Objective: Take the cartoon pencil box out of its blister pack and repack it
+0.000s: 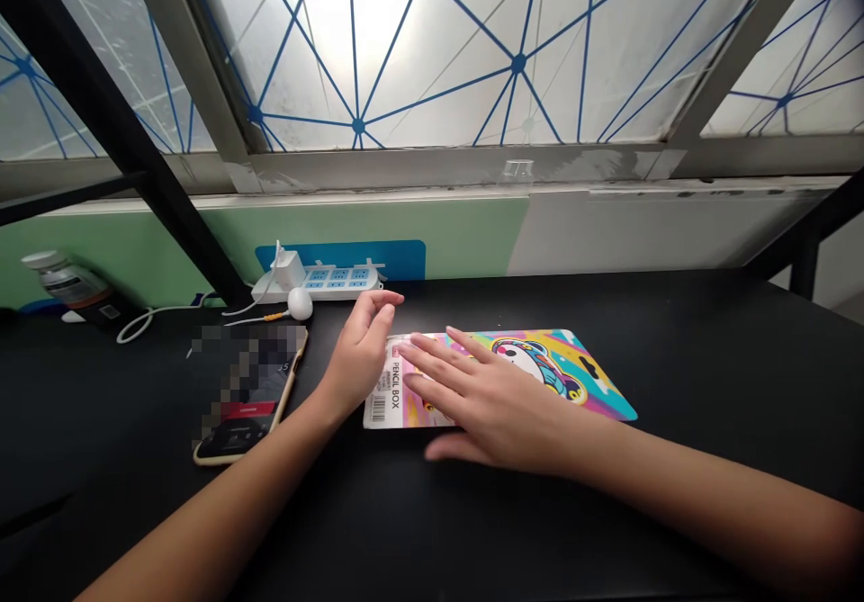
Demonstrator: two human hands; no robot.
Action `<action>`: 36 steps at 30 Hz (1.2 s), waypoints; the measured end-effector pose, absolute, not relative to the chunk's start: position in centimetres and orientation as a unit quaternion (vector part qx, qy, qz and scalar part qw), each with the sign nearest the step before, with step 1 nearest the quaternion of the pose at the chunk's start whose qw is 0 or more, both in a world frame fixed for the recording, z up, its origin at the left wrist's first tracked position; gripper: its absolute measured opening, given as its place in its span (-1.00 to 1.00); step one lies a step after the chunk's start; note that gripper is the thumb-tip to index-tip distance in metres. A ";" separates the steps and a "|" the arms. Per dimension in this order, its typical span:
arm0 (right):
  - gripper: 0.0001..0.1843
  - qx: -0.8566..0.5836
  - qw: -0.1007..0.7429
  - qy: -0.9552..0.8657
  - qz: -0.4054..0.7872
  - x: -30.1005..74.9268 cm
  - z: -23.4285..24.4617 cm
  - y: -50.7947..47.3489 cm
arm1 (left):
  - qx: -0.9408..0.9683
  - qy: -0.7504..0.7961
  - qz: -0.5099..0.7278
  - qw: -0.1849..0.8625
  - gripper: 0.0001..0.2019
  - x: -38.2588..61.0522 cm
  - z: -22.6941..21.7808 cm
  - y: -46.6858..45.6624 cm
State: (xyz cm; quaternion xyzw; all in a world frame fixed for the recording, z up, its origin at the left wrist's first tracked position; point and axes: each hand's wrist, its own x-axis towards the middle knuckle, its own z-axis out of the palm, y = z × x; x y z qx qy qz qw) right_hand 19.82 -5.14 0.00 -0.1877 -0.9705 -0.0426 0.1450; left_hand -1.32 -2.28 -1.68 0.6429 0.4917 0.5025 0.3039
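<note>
Pencil box [546, 368] lies flat on the black table [101, 458], a little right of the middle of my view. Do you have it on your screen?

Yes, I have it. Which hand is more near to it?

The right hand [496, 408] is on it. Its fingers [432, 354] are spread apart and lie flat on the top, over the left part of the box. I think they do not clamp it, they only rest or press.

And the left hand [357, 354]?

It is just beside the left end, near the white label [395, 386] with the words "PENCIL BOX". Its fingers [382, 303] are curled, loosely together, and they hold nothing. I cannot tell if the lower edge of this hand touches the box.

How does the long side go?

The long axis goes from left to right across the table. So the label end is toward the left hand, and the colourful cartoon end reaches out past the right fingers.

What is around it?

A phone [243, 395] in a gold-edged case lies to the left of the left hand, and a white power strip [330, 283] lies farther back, near the wall.
</note>
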 end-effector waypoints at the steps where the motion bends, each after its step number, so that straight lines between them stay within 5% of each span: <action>1: -0.22 -0.182 0.137 -0.973 -0.032 21.1 -0.2 -5.4 | 0.666 0.488 0.482 0.293 -0.72 -1.3 -1.6 -2.5; 6: 0.07 -0.194 0.098 -0.976 0.027 25.1 -1.7 -5.5 | 0.788 0.435 0.357 0.250 -0.85 -0.6 -1.4 -3.5; 11: 0.01 -0.205 0.086 -0.975 0.028 25.4 -2.8 -5.2 | 0.878 0.392 0.250 0.115 -0.74 -0.2 -1.4 -3.7; 18: -0.07 -0.209 0.099 -0.973 0.026 25.5 -3.0 -5.5 | 0.916 0.336 0.208 0.067 -0.68 -0.4 -1.0 -3.8; 26: -0.13 -0.209 0.088 -0.973 0.032 25.5 -2.4 -5.5 | 0.888 0.354 0.249 0.153 -0.73 -0.1 -1.1 -3.5; 36: -0.51 -0.167 0.137 -0.976 -0.029 24.9 -1.3 -6.2 | 0.826 0.393 0.301 0.269 -0.91 0.8 0.2 -4.5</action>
